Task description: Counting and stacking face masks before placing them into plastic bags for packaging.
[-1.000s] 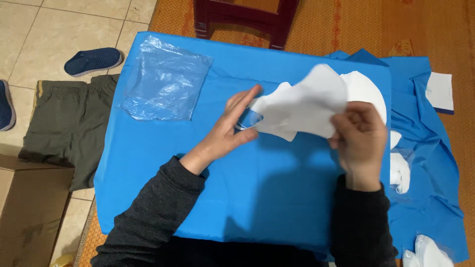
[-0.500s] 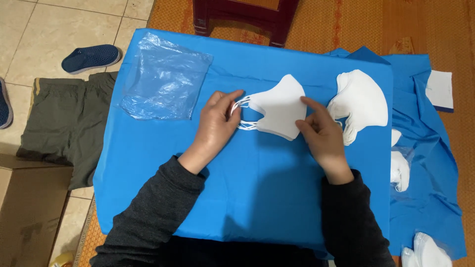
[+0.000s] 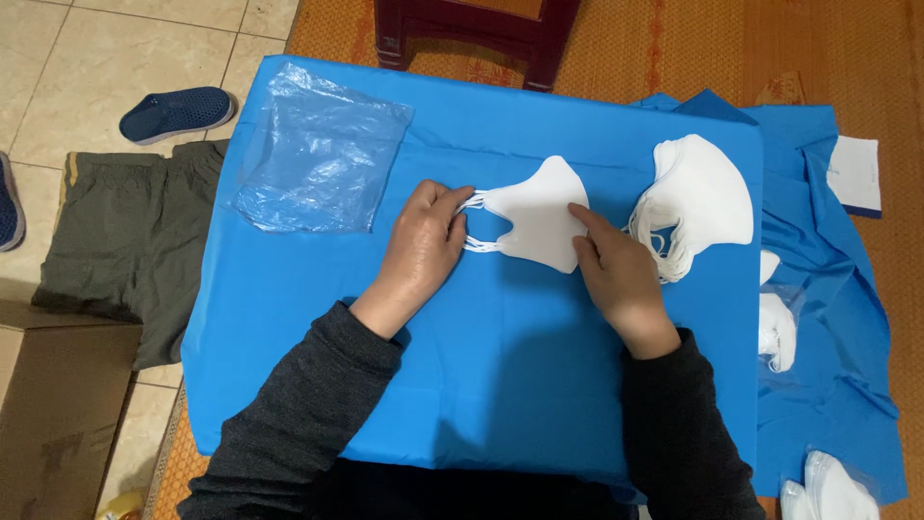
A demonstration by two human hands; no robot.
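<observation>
Work surface: blue cloth [image 3: 500, 385] spread over a low table, bare in its near half.

Surroundings:
- Clear plastic bag [image 3: 322, 149], flat and crumpled, far left corner of the cloth.
- Stack of white masks [image 3: 703, 197], far right on the cloth, ear loops hanging toward the near side; just beside the right hand, apart from the single mask.
- Dark red wooden chair legs [image 3: 476, 29] beyond the far edge.
- Second blue cloth [image 3: 837, 289] crumpled on the floor to the right, carrying bagged white masks [image 3: 778, 327] and a white paper slip [image 3: 857, 173].
- More white masks [image 3: 828, 491], near right corner.
- Olive shorts [image 3: 115, 241], a dark blue shoe [image 3: 178, 111] and a cardboard box [image 3: 58, 414] on the floor to the left.

Item in hand: one folded white mask [image 3: 539, 226], lying flat on the cloth at centre, between both hands.

Left hand [image 3: 423, 246]: fingers curled narrowly, pinching the ear loops at the mask's left end.

Right hand [image 3: 616, 270]: fingers loosely gathered, index finger extended and pressing on the mask's right edge.

Nothing lies between the hands and the mask.
</observation>
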